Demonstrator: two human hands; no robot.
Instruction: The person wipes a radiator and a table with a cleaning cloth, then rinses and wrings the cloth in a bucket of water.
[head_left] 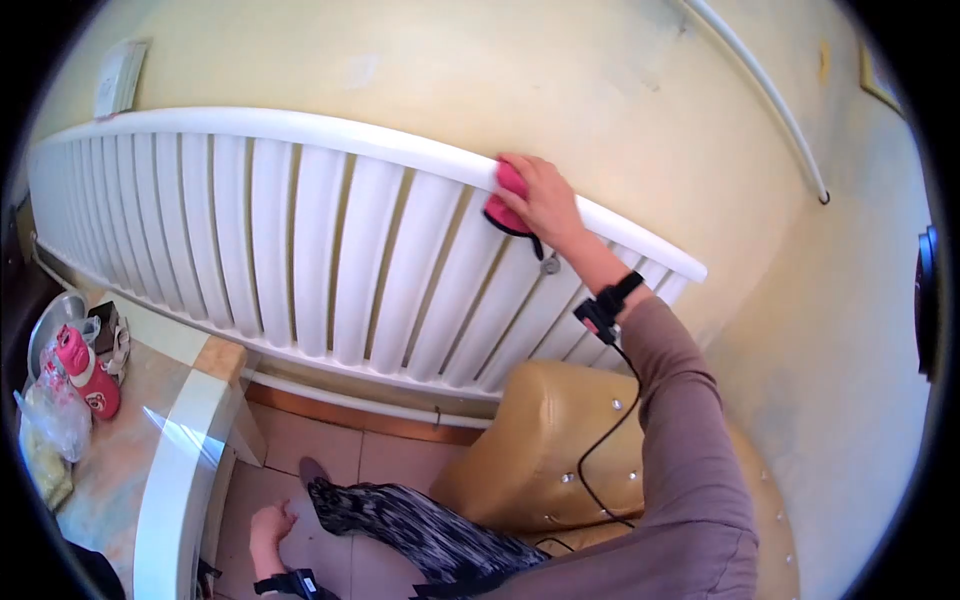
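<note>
My right hand [543, 200] is closed on a pink cloth [512, 180] at the top rail of the white radiator [400, 150], toward its right end. Part of the cloth, with a dark edge and a dark strap, hangs down over the front of the slats. Low in the view, my left hand [270, 523] hangs above the tiled floor with its fingers loosely curled. It touches no object that I can see, and its palm side is partly hidden.
A marble-patterned table [128, 465] at the left holds a pink bottle [88, 375], plastic bags [60, 415] and a metal bowl. A gold studded seat [560, 440] stands below the radiator. A white pipe [765, 90] runs along the wall. A black cable hangs from my right wrist.
</note>
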